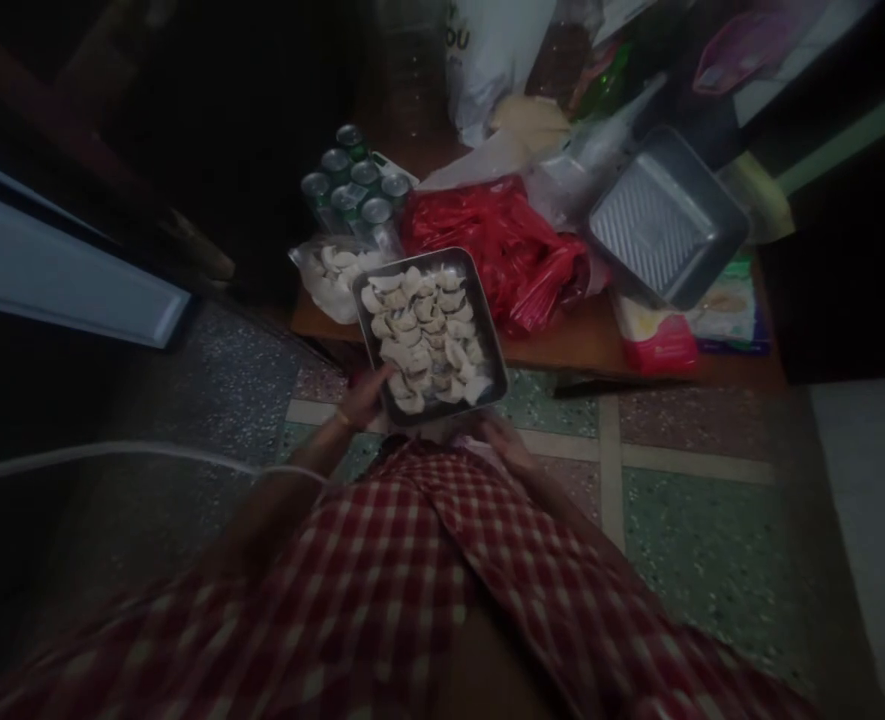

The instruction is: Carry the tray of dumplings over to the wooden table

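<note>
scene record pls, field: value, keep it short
setting: dim room, speckled tiled floor, low wooden table
left hand: grips near-left edge of metal tray of dumplings
right hand: under the tray's near-right edge, partly hidden
tray state: held above the floor, at the table's front edge, full of pale folded dumplings
on table: green cans, clear bag of dumplings, red plastic bag, empty ribbed metal tray, white bag
clothing: red and white checked garment
</note>
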